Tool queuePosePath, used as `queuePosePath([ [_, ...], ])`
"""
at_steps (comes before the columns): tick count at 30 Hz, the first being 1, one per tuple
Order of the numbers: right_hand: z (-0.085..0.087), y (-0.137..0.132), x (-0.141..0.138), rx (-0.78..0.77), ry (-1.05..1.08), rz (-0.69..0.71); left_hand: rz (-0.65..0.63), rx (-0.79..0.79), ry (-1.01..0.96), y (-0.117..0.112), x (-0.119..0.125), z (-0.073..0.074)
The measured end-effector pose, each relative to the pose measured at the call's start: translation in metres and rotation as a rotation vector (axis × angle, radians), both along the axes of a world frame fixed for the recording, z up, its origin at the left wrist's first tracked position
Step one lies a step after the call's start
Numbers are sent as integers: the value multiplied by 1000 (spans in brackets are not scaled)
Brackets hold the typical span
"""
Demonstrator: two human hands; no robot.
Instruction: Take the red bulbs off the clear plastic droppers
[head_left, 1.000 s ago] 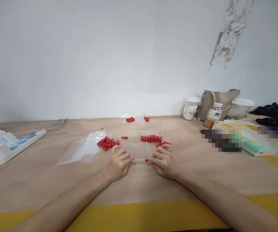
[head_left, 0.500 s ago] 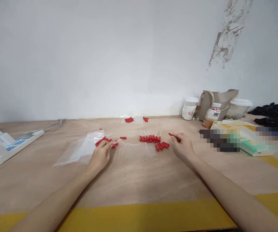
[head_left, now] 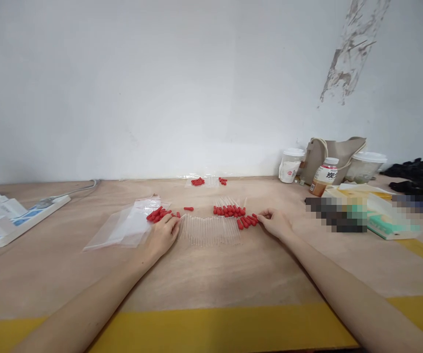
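Observation:
My left hand (head_left: pixel 165 234) is closed at the left end of a row of clear glass tubes (head_left: pixel 211 231), its fingertips pinching a thin tube there. My right hand (head_left: pixel 275 223) pinches a red rubber bulb (head_left: pixel 256 216) at the right end of a short row of red bulbs (head_left: pixel 247 222). Behind the clear tubes lie several droppers (head_left: pixel 229 211), red bulbs toward me and slim tubes pointing away. A heap of red bulbs (head_left: pixel 157 214) lies just beyond my left hand, and a single bulb (head_left: pixel 188 209) rests apart from it.
Clear plastic bags (head_left: pixel 117 230) lie left of my left hand, with a power strip (head_left: pixel 31 220) farther left. A bag of red-bulbed pieces (head_left: pixel 197 182) lies by the wall. Cups (head_left: pixel 291 166), a bottle (head_left: pixel 324 177), a grey bag (head_left: pixel 312 159) and a green-white box (head_left: pixel 384 223) stand right.
My left hand has moved right and the tube in it has come to the row's left end. My right hand has shifted slightly left and down, bringing its bulb to the row of bulbs.

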State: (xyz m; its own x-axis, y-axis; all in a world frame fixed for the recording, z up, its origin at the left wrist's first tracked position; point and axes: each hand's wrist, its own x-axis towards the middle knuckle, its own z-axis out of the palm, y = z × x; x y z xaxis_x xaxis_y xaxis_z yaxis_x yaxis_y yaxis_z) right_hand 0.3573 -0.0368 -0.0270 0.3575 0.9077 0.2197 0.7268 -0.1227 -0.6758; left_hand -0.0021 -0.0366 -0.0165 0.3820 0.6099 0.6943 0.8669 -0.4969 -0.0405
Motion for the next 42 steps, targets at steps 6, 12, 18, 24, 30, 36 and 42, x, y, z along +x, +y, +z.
queuePosePath([
  [6, -6, 0, -2, 42, 65, 77, -74, -95, -79, -8, 7, 1],
  [12, -6, -2, -1, 75, 113, 117, -133, -183, -141, -17, 15, 7],
  [18, -7, 0, -1, 56, 145, 104, -115, -262, -228, -22, 14, 11],
  [24, -2, -3, -1, 46, 55, 100, -50, -247, -249, -19, 9, 9],
  [30, -4, -2, 1, 25, 13, 58, -31, -200, -196, -19, 8, 6],
  [36, -4, 8, 4, 18, 39, 22, -45, -144, -153, -20, 8, 8],
  [42, 15, 42, 1, 18, 64, 88, -37, -145, -132, -20, 10, 10],
])
